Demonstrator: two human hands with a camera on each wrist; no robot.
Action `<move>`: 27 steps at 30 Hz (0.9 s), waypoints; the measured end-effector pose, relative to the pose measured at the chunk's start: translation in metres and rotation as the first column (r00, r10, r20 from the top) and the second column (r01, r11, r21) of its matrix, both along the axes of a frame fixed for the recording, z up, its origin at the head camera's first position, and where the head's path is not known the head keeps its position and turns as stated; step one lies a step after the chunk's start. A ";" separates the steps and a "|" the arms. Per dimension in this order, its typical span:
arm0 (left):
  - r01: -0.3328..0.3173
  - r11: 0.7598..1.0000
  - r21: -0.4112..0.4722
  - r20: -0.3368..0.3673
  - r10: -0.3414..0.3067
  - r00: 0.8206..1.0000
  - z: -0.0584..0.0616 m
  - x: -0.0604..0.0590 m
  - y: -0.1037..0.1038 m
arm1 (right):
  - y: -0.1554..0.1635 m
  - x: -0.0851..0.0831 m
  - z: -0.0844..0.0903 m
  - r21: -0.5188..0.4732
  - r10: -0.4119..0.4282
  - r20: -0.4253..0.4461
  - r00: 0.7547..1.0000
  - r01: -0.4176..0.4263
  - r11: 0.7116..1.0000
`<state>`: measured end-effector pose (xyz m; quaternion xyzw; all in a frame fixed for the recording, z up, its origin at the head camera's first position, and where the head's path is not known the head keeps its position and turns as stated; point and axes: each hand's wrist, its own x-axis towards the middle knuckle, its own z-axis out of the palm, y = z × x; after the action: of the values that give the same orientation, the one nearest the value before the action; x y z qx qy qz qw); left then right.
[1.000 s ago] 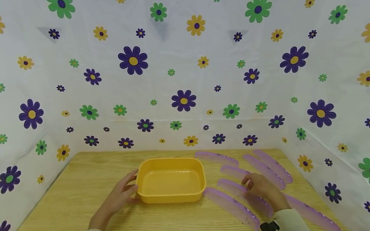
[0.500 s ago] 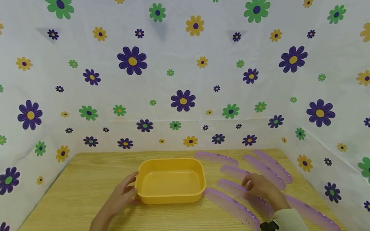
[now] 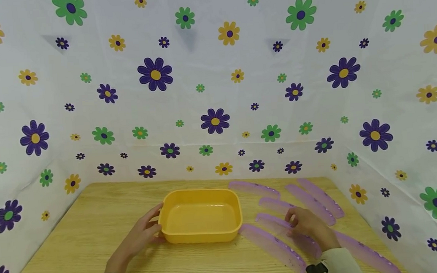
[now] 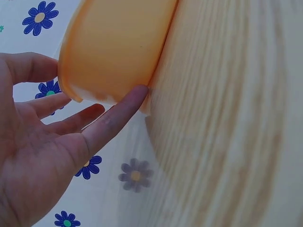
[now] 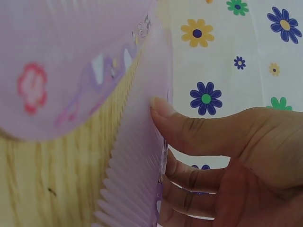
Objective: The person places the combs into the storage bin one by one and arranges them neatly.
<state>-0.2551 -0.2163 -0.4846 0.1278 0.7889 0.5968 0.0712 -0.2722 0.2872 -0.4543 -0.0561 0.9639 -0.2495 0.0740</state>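
Tub (image 3: 203,238), yellow and shallow, stands upright on the wood-grain table (image 3: 197,265), left of the combs. My left hand (image 3: 141,235) is at its left end, fingers spread. From the left wrist: one fingertip at the rim, another reaching the foot of the end wall, by the tabletop.

Right hand (image 3: 308,225): among the combs, thumb and fingers pinching the held comb (image 3: 271,220). From the right wrist: thumb on its flat side, other fingers behind the back edge. This comb slants from far left to near right; cannot tell whether any of it is off the table.

Combs: seven counting mine, all pale purple, see-through. Near comb (image 3: 272,247) lies to the near side of the held one, far tip right by the tub's near right corner; cannot tell if they touch. Middle comb (image 3: 274,203) lies just beyond, right end hidden behind my hand. Far comb (image 3: 254,187) sits off the tub's far right corner. Inner comb (image 3: 310,203) and outer comb (image 3: 323,197) lie side by side at far right. Near right comb (image 3: 367,252) runs past my right sleeve (image 3: 341,265).

Surroundings: white cloth (image 3: 140,112) behind and on both sides, printed with purple, green and yellow flowers. Dark band (image 3: 316,271) at my right wrist.
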 end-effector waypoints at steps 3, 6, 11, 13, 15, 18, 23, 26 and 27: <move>0.001 1.000 0.000 0.005 -0.001 1.000 0.000 -0.001 -0.001 | 0.002 -0.001 0.000 -0.017 0.007 -0.004 1.000 -0.007 1.000; 0.012 1.000 0.004 0.006 -0.012 1.000 0.001 -0.002 -0.001 | 0.003 -0.001 -0.001 -0.042 0.000 -0.009 1.000 -0.001 0.999; 0.018 1.000 0.005 0.002 -0.018 1.000 0.001 -0.003 0.001 | 0.007 -0.001 0.001 -0.103 0.007 0.011 1.000 -0.005 0.995; 0.016 1.000 0.003 0.005 -0.016 1.000 0.001 -0.003 0.002 | 0.008 -0.002 0.002 -0.111 0.028 0.009 1.000 -0.026 0.994; 0.012 1.000 0.005 0.012 -0.012 1.000 0.001 -0.003 0.002 | 0.010 -0.002 0.002 -0.118 0.058 -0.005 0.998 -0.058 0.991; 0.005 1.000 0.008 0.024 -0.005 1.000 0.001 -0.002 0.002 | 0.012 -0.004 0.002 -0.123 0.092 -0.045 0.995 -0.097 0.988; -0.005 1.000 0.005 0.033 0.005 0.999 0.001 -0.002 0.002 | 0.011 -0.004 0.003 -0.123 0.067 -0.080 0.995 -0.077 0.989; -0.008 1.000 0.005 0.031 0.008 1.000 0.001 -0.002 0.002 | 0.010 -0.005 0.004 -0.110 0.038 -0.092 0.995 -0.048 0.993; -0.008 1.000 0.007 0.031 0.007 1.000 0.001 -0.002 0.002 | 0.010 -0.005 0.004 -0.104 0.042 -0.098 0.994 -0.052 0.993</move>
<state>-0.2566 -0.2139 -0.4836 0.1160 0.7862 0.6016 0.0806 -0.2767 0.2973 -0.4499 -0.0946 0.9501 -0.2957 0.0306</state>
